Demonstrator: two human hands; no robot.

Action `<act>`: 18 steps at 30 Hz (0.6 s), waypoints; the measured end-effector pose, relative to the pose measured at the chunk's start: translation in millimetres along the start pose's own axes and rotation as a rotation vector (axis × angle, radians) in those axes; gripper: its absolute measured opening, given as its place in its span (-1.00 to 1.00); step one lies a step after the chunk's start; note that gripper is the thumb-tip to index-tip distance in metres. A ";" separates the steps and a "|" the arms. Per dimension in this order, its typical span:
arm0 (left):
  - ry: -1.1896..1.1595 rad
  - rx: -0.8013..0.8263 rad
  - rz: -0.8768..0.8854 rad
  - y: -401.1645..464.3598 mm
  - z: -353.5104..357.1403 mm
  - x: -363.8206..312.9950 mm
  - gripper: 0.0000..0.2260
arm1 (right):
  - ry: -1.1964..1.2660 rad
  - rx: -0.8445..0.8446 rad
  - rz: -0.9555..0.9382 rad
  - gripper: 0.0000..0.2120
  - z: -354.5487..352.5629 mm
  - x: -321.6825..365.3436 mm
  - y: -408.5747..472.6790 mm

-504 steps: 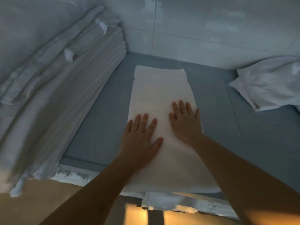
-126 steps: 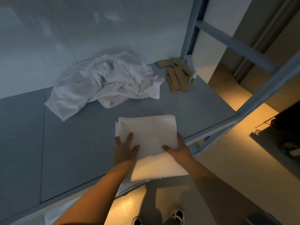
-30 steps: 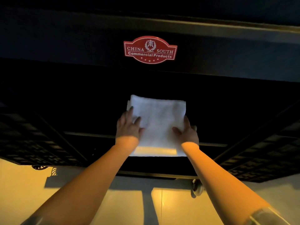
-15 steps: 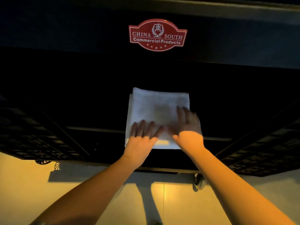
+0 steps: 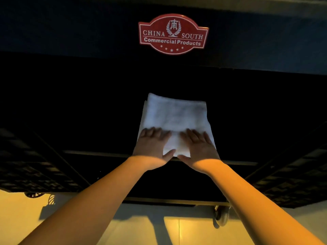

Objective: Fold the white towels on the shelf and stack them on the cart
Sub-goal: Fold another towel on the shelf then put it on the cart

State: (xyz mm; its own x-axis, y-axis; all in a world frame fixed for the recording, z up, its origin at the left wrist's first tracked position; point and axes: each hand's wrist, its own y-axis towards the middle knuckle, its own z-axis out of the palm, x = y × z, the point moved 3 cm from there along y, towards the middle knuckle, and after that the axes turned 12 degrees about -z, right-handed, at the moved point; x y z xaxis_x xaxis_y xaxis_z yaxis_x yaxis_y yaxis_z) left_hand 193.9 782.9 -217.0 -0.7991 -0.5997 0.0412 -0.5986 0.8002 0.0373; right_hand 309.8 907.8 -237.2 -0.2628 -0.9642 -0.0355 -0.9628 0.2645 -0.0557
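One folded white towel (image 5: 174, 119) lies flat on the dark cart (image 5: 70, 106) shelf, centre frame. Two hands sit on its near edge: left hand (image 5: 153, 145) on the near-left corner, right hand (image 5: 199, 146) on the near-right. Both lie palm down, fingers (image 5: 150, 132) straight and slightly spread, pressing the cloth and gripping nothing; the thumbs point inward and nearly meet. One red badge (image 5: 173, 34) on the cart's far panel reads "CHINA SOUTH Commercial Products". One caster (image 5: 221, 215) shows below the near rail, right of centre.

Versus half a second back: both hands have slid nearer, toward the towel's near edge; the towel hasn't shifted.

Cart interior is almost black, so shelf surface and side grilles are hard to make out. Towel layer count can't be told. Forearms are cut off at the frame bottom.
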 end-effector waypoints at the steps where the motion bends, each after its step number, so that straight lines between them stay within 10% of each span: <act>1: -0.056 -0.107 0.022 4.0 -7.7 -1.9 -0.54 | 0.065 -0.088 -0.013 -0.38 -5.3 -2.3 4.5; 4: -0.232 -0.266 -0.007 38.5 -20.2 -2.8 -0.65 | 0.253 -0.283 -0.054 -0.54 -22.4 -12.4 40.1; 7: -0.168 0.029 -0.119 67.0 4.1 -0.4 -0.47 | 0.168 -0.091 -0.149 -0.51 -3.1 -10.9 74.9; 10: -0.153 0.160 -0.319 72.1 26.8 6.1 -0.33 | 0.080 -0.002 0.027 -0.39 20.8 -34.9 78.3; 13: 0.062 -0.058 -0.448 81.4 9.2 11.0 -0.53 | -0.053 -0.006 0.337 -0.40 16.0 -71.0 73.7; 16: 0.037 -0.311 -0.220 106.9 -0.7 0.8 -0.69 | -0.125 -0.095 0.189 -0.50 3.5 -67.3 106.3; 18: -0.123 -0.161 -0.086 126.8 13.3 -2.6 -0.51 | 0.048 -0.103 -0.026 -0.49 2.8 -47.5 136.9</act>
State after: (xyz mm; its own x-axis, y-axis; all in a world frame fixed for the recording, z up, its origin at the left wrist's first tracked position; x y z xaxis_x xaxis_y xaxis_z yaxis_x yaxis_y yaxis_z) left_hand 119.3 886.0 -225.7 -0.7523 -0.6525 -0.0912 -0.6560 0.7293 0.1943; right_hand 190.7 989.9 -245.9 -0.2378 -0.9712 0.0128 -0.9701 0.2381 0.0465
